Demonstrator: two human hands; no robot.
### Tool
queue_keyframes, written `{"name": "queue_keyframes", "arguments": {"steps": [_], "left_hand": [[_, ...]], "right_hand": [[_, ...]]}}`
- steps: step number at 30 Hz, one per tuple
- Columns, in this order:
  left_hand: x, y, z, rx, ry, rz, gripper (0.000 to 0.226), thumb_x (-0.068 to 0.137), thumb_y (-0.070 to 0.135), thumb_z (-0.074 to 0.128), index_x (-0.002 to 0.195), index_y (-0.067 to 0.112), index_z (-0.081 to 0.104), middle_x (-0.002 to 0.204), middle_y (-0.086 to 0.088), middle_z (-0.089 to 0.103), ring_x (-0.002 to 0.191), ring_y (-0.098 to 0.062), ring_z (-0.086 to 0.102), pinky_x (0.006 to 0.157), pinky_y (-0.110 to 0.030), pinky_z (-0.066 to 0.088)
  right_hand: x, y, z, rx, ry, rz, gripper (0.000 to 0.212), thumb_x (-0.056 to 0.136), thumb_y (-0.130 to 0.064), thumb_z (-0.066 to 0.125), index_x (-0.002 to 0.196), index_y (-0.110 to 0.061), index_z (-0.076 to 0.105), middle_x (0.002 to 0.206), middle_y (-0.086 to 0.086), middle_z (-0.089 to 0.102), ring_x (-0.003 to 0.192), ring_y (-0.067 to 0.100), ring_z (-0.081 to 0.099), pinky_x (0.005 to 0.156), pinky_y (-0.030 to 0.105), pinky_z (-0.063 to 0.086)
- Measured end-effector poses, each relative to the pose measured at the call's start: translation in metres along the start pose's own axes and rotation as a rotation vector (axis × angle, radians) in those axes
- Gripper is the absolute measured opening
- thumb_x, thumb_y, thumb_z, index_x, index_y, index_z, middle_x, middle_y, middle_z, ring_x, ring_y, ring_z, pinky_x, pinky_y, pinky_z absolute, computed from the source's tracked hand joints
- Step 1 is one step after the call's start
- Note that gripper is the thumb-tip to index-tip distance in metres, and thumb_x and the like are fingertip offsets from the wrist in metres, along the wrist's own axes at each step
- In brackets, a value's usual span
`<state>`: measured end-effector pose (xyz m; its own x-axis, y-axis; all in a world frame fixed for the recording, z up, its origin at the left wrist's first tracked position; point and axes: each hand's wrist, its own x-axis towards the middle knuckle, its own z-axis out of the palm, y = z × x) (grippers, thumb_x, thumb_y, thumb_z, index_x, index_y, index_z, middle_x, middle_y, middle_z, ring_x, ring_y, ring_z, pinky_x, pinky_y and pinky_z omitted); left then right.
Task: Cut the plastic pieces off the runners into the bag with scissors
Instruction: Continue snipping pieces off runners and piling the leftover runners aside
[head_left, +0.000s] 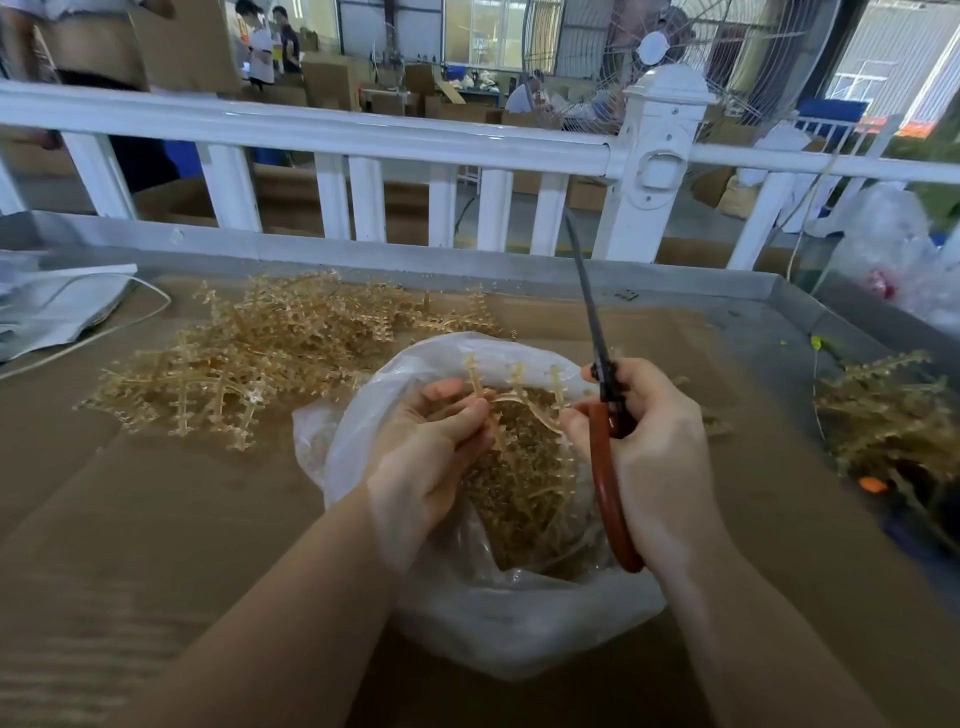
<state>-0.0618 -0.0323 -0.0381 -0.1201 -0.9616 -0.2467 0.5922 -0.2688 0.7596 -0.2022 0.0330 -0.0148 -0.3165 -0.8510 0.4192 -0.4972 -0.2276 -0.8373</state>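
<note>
Head view: scissors (597, 332) blades point up; closed.

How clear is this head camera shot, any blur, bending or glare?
Head view: the white railing bows from wide-angle distortion; the right edge near the dark pile smears; left hand, right hand and scissors are fairly sharp; soft sheen on the bag; bright windows behind wash out.

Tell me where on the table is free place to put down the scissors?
Bare cardboard lies near-left, below the runner pile and left of the bag. A narrower strip lies between the right hand and the right-side pile. The middle is crowded.
</note>
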Motion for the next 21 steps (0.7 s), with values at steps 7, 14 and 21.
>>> {"name": "queue_keyframes", "arguments": {"steps": [7, 14, 21], "left_hand": [[0.001, -0.01, -0.001, 0.099, 0.1, 0.092, 0.023, 0.088, -0.008, 0.055, 0.074, 0.01, 0.062, 0.073, -0.001, 0.062, 0.066, -0.01, 0.058, 0.053, -0.013, 0.052], [-0.003, -0.011, -0.006, 0.034, -0.018, 0.106, 0.036, 0.077, -0.022, 0.054, 0.093, 0.007, 0.066, 0.068, -0.001, 0.071, 0.061, -0.008, 0.068, 0.054, -0.016, 0.052], [-0.004, -0.014, -0.016, -0.012, -0.162, 0.12, 0.051, 0.074, -0.03, 0.046, 0.104, 0.006, 0.065, 0.084, -0.009, 0.069, 0.077, -0.012, 0.067, 0.066, -0.018, 0.056]], "right_hand": [[-0.005, -0.007, -0.001, -0.138, 0.003, -0.111, 0.011, 0.09, -0.031, 0.062, 0.099, -0.033, 0.057, 0.08, -0.013, 0.063, 0.079, 0.005, 0.061, 0.071, 0.028, 0.051], [-0.007, 0.001, 0.0, -0.233, -0.242, -0.006, 0.023, 0.083, -0.052, 0.061, 0.091, -0.031, 0.066, 0.077, -0.012, 0.064, 0.075, 0.001, 0.062, 0.07, 0.022, 0.049], [-0.008, 0.007, 0.002, -0.239, -0.228, -0.04, 0.013, 0.085, -0.041, 0.066, 0.089, -0.029, 0.066, 0.071, -0.018, 0.06, 0.077, -0.009, 0.056, 0.063, 0.005, 0.04]]}}
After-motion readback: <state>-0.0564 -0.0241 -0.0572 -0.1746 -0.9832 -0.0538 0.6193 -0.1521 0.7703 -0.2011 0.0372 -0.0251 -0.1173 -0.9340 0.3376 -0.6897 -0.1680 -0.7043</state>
